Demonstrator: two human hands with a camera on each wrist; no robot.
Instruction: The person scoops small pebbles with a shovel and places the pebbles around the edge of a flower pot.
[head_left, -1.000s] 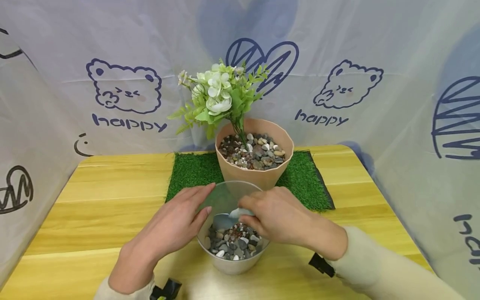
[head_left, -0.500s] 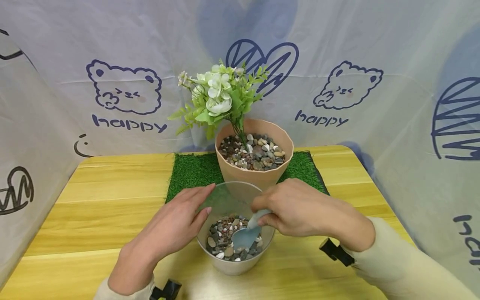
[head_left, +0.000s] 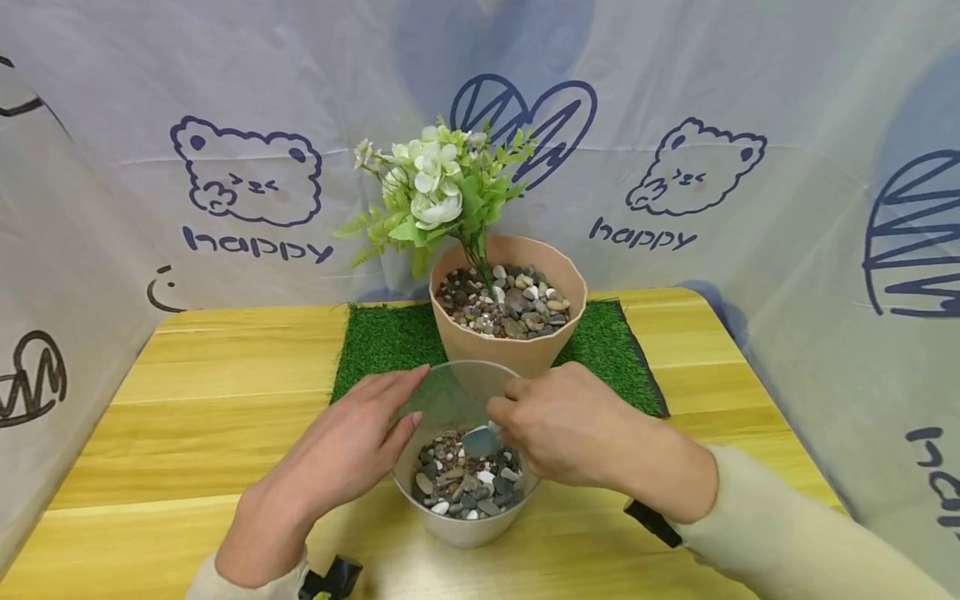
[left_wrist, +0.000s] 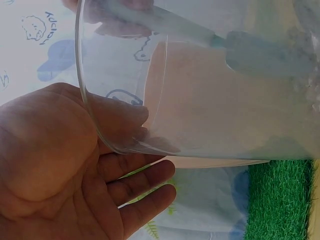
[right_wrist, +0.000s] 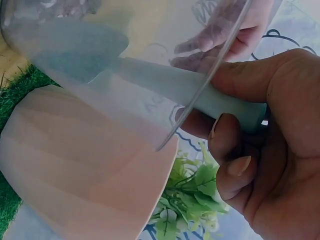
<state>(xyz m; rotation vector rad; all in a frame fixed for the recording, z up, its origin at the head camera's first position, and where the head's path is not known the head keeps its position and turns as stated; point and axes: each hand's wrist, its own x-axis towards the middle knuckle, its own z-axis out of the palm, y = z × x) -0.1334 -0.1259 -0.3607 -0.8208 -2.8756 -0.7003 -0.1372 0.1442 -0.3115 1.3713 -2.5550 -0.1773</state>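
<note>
My left hand (head_left: 352, 437) holds the left rim of a clear plastic bucket (head_left: 465, 533), its fingers fairly straight. Through the see-through wall in the left wrist view, the thumb (left_wrist: 122, 111) shows at the rim. Loose pebbles (head_left: 468, 496), grey, white and brown, cover the bucket's bottom. Over its right side, my right hand (head_left: 573, 425) grips the handle of a pale blue-green trowel (head_left: 480, 442). The right wrist view shows thumb and fingers wrapped round that handle (right_wrist: 165, 82). The trowel's blade (right_wrist: 75, 47) slants down inside the bucket, near the pebbles.
Just behind the bucket, a peach flowerpot (head_left: 510, 354) stands on a green turf mat (head_left: 390, 346). Pebbles (head_left: 517, 304) fill it, and white artificial flowers (head_left: 435, 183) lean left from it. A printed curtain (head_left: 255, 67) surrounds the wooden table (head_left: 225, 400).
The trowel was low at the bucket's right side half a second ago; it is now further back and partly hidden. My right hand has shifted left. The left hand stays put.
</note>
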